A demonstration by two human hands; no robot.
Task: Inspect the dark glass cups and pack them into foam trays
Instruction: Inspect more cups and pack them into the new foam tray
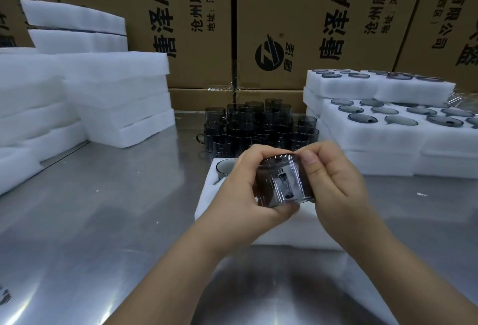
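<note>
A dark glass cup (282, 182) lies on its side between both hands, above a white foam tray (297, 231) on the steel table. My left hand (243, 192) grips the cup from the left, thumb underneath. My right hand (333, 182) holds its right side, thumb pressed on the rim. One cup (224, 167) sits in the tray's far-left pocket. The rest of the tray is mostly hidden by my hands. A cluster of several dark cups (258, 125) stands stacked behind the tray.
Stacked foam trays filled with cups (388, 123) stand at the right. Piles of foam trays (116, 97) occupy the left. Printed cardboard boxes (196, 27) wall off the back. The steel table (103, 221) reaches the near edge.
</note>
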